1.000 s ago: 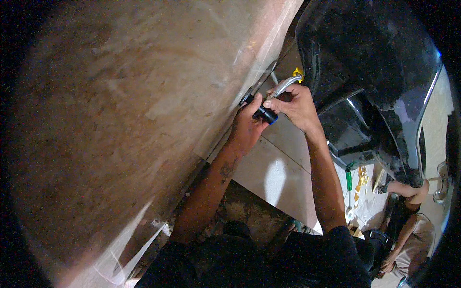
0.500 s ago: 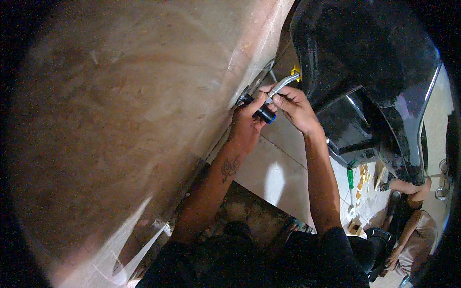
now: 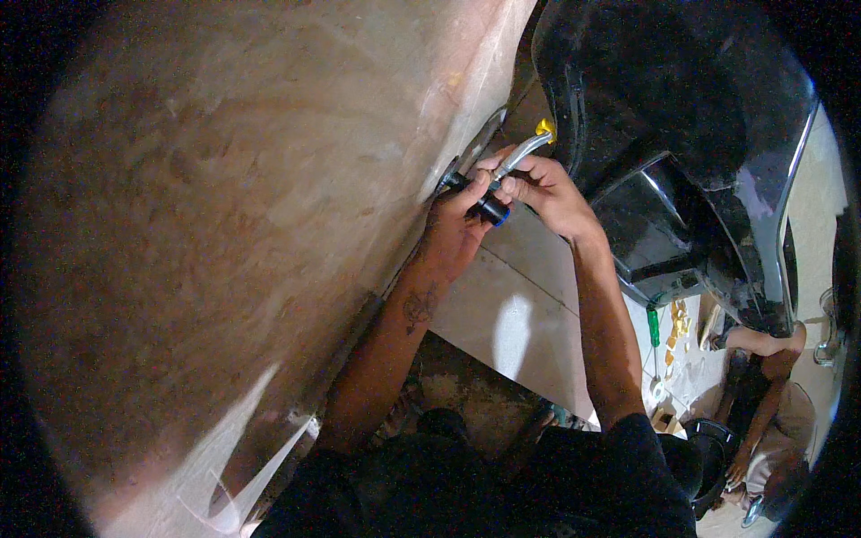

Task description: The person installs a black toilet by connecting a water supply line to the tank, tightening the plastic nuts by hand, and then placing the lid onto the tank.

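Observation:
My left hand [image 3: 454,224] is closed around a short black cylinder [image 3: 491,210] with a blue ring at its near end. Its far end reaches toward the edge of the big brown surface. Fingers of my right hand [image 3: 558,204] pinch a bent silver hose [image 3: 520,157], which looks braided or metallic. A yellow cap or fitting [image 3: 545,132] sits at the hose's upper end. The lower end of the hose meets the black cylinder between my two thumbs. My fingers partly cover that meeting point, so I cannot tell if they are joined.
A large brown surface [image 3: 224,206] under clear plastic film fills the left. At right stands a glossy black moulded shell [image 3: 664,99]. Below it, a green-handled screwdriver [image 3: 653,327] and several yellow pieces [image 3: 679,323] lie on the tiled floor [image 3: 538,287]. Another person [image 3: 762,412] sits at lower right.
Both hands, with the cylinder and the hose, appear slightly further left and up, as the whole view has shifted a little. My grip looks much the same. The other person's arm has moved down.

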Tool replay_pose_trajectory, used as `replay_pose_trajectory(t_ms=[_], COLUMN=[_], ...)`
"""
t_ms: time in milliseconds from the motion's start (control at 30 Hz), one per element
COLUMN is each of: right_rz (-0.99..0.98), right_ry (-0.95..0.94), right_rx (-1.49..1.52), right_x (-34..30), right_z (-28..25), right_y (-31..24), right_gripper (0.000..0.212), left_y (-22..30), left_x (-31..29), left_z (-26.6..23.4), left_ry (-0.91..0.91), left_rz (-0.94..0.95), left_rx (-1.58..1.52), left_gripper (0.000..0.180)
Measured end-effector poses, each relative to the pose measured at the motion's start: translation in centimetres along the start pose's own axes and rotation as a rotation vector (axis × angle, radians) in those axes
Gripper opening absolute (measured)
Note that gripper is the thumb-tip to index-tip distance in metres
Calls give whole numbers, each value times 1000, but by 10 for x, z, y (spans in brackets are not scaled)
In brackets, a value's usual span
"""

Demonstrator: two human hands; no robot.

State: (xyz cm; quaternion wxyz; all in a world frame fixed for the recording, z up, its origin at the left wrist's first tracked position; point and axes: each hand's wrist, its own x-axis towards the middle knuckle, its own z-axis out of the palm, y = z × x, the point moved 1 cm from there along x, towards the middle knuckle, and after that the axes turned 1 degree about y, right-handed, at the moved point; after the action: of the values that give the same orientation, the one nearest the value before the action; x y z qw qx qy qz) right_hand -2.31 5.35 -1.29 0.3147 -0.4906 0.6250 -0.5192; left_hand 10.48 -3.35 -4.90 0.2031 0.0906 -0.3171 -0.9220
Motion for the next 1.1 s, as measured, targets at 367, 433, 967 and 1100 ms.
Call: replay_pose_trajectory(t_ms=[367,433,967,1100], right_rz=[32,-25,-35,-95], right_ry=[90,135,262,377], right_rx=[-151,-177,347,180], right_x=[1,0,-2,-7], right_z=[-4,-1,24,22], right_y=[-4,-2,19,18], right_gripper=[21,21,28,29], left_y=[-18,-19,-24,-23], left_x=[14,13,19,19], left_z=[-17,-13,-24,-16], left_ry=[4,12,13,-22], left_rz=[-119,-109,-5,-53], left_rx=[-149,-152,-153,-152], left_gripper=[34,34,29,29])
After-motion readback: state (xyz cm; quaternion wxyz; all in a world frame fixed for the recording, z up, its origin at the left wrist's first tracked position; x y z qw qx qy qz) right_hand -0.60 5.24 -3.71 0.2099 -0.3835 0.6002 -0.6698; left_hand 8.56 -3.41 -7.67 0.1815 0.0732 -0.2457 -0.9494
